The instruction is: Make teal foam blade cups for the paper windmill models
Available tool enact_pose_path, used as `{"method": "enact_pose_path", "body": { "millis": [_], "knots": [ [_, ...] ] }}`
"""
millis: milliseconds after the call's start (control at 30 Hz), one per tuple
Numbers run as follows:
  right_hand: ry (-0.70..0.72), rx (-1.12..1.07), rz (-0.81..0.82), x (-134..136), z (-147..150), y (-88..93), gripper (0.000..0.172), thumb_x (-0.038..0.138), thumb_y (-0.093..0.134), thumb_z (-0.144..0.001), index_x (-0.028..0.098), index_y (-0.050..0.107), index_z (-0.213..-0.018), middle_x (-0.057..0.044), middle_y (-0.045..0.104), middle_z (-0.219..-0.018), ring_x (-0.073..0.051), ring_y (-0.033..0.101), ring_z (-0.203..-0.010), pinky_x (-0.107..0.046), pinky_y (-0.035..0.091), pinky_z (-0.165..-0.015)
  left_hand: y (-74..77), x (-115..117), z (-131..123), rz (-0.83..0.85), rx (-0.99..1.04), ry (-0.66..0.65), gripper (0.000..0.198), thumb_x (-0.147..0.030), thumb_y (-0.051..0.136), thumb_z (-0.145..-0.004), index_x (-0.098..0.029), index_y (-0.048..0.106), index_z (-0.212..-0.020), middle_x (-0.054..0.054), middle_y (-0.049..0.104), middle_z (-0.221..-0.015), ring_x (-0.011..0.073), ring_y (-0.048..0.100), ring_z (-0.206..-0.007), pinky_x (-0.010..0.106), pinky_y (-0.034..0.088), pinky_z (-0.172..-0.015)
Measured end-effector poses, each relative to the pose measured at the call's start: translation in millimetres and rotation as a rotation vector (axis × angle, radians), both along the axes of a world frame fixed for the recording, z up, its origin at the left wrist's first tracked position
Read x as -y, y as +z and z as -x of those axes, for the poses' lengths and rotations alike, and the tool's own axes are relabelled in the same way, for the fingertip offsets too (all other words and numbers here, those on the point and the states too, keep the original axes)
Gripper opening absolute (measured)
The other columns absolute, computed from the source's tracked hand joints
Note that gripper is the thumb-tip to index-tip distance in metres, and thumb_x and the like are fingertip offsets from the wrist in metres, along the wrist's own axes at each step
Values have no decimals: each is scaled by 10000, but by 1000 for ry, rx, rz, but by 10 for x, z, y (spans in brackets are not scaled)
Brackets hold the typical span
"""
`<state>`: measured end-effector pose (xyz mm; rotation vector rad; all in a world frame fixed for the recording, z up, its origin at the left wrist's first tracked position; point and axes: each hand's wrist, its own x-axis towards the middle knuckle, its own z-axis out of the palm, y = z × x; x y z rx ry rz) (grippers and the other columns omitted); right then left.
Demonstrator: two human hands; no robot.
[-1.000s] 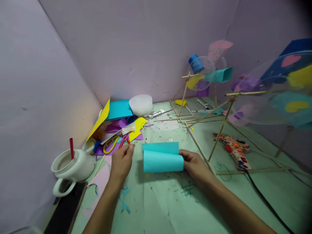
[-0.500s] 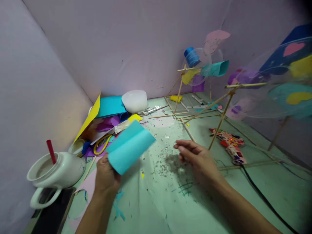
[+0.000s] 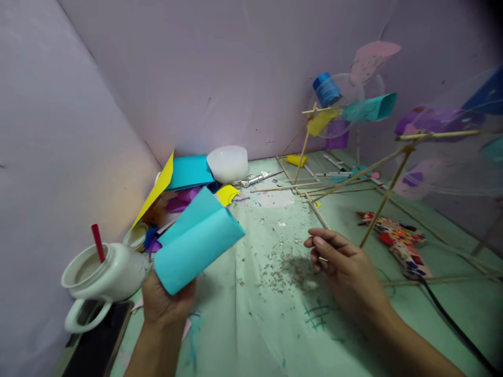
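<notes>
My left hand (image 3: pixel 165 303) grips a folded sheet of turquoise paper (image 3: pixel 196 241) and holds it lifted off the green table (image 3: pixel 267 324), tilted up to the right. My right hand (image 3: pixel 346 262) hovers over the table to the right of the paper, its fingers loosely curled and apart, holding nothing. Small grey crumbs (image 3: pixel 286 264) lie scattered on the table just left of that hand.
A white jug with a red straw (image 3: pixel 106 272) stands at the left above a black phone (image 3: pixel 98 345). Coloured paper scraps (image 3: pixel 184 183) and a white bowl (image 3: pixel 228 163) pile in the corner. Wooden stick frames (image 3: pixel 377 183), a patterned glue gun (image 3: pixel 396 238) and its black cable (image 3: pixel 456 330) sit at the right.
The paper lay on the table between both hands. My left hand has lifted it up and to the left, and my right hand has let go of it.
</notes>
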<state>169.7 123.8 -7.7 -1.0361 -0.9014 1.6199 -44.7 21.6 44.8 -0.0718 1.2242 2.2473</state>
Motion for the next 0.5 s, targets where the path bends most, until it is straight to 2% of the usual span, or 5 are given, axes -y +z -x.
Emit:
{"method": "enact_pose_path", "body": {
  "millis": [67,167,233,333,500],
  "knots": [
    [99,47,-60,19,3,-18,305,389,779,-632,187,710,-850,-42,675,-752,-103,558,-562,-169,432,-434,-136,-18,-81,111,-57,-94,46,-175,563,-562,-179,568,-517,-47,551,-443,99,495,-432,208,488,-489],
    [286,55,-96,34,20,-52,352,410,739,-679,184,704,-946,-75,684,-854,-143,594,-636,-213,468,-468,-358,-23,-200,208,-244,-484,97,-179,676,-543,-150,685,-635,-12,636,-546,135,558,-493,273,520,-550],
    [394,44,-94,28,29,-65,364,404,732,-677,176,705,-960,-60,677,-808,-126,576,-569,-231,467,-476,-453,-12,-247,257,-389,-637,211,-167,708,-530,-151,731,-738,23,686,-632,192,609,-555,308,523,-544],
    [485,38,-112,9,29,-49,294,353,744,-650,162,721,-872,-24,660,-694,-100,545,-498,-228,452,-488,-478,16,-266,312,-505,-654,254,-167,715,-527,-176,754,-777,39,710,-666,239,641,-599,308,514,-506],
    [508,89,-129,0,33,7,163,260,724,-635,158,726,-762,-17,667,-640,-116,573,-534,-234,457,-528,-394,36,-286,310,-497,-673,288,-191,745,-512,-185,763,-799,55,729,-747,260,661,-668,298,519,-526]
  ]
}}
